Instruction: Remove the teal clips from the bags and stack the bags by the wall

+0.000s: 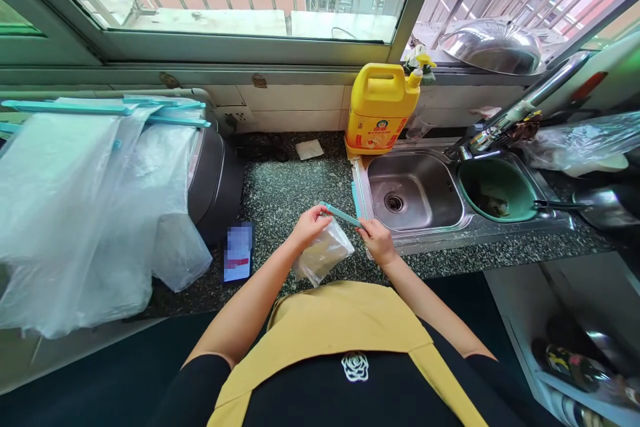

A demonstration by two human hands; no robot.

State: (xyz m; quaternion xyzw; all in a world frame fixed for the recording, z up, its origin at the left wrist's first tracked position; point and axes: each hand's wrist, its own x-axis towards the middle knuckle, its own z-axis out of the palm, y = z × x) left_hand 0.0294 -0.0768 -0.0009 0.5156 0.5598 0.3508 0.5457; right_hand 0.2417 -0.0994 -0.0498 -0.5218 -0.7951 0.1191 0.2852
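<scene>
Both hands are at a small clear plastic bag (pixel 327 255) hanging in front of my apron, over the counter's front edge. A narrow teal sealing strip (pixel 343 215) runs along its top. My left hand (pixel 311 227) is closed, pinching the left end of the strip and the bag's upper edge. My right hand (pixel 377 240) is closed on the strip's right end, close to the sink's left corner. The bag looks flat and pale inside; what it holds, if anything, I cannot make out.
Large clear bags with teal strips (pixel 95 200) drape over a dark appliance (pixel 223 180) at left, beside a phone (pixel 238 253). A yellow jug (pixel 381 107) stands behind the steel sink (pixel 420 190). The right basin holds a green bowl (pixel 523 190); a pan (pixel 607 205) lies beyond.
</scene>
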